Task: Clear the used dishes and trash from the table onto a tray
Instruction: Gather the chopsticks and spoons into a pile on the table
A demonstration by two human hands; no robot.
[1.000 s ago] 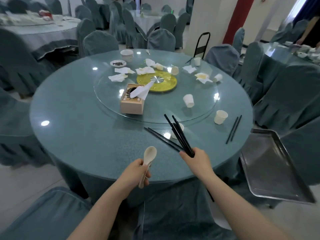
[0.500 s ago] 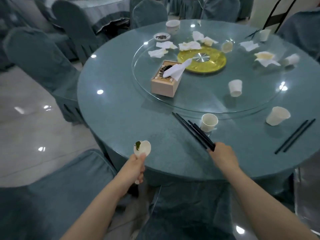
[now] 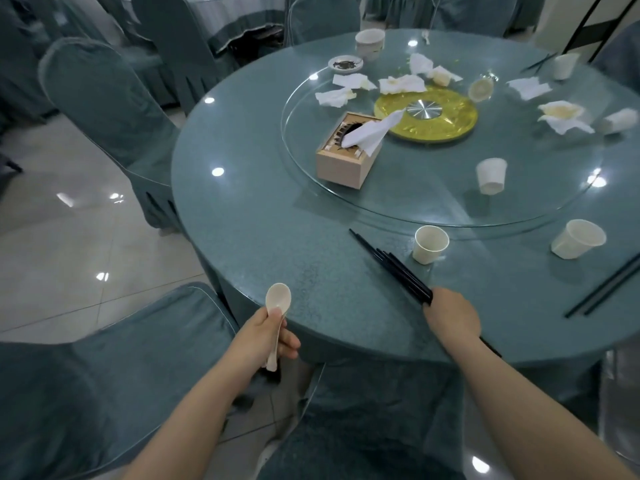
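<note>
My left hand [image 3: 265, 337] grips a white ceramic spoon [image 3: 278, 299] by its handle, bowl up, at the near edge of the round blue table [image 3: 277, 209]. My right hand [image 3: 450, 317] holds a bundle of black chopsticks [image 3: 391, 263] that lies low over the tabletop, tips pointing away to the left. A paper cup [image 3: 430, 244] stands just right of the chopsticks. More cups [image 3: 578, 239] [image 3: 491, 176], crumpled napkins [image 3: 336, 95] [image 3: 562, 116] and another pair of chopsticks [image 3: 606, 292] lie about the table. The tray is out of view.
A glass turntable [image 3: 415, 209] carries a wooden tissue box [image 3: 346, 157] and a yellow centre plate [image 3: 446, 128]. A small dish [image 3: 345, 63] and bowl [image 3: 370, 41] sit at the far side. Covered chairs [image 3: 107, 95] [image 3: 86, 375] ring the table; tiled floor lies to the left.
The view has swung left and down, so the tray at the right dropped out of sight. The chopsticks came down from raised to low over the table. The spoon stays in my left hand.
</note>
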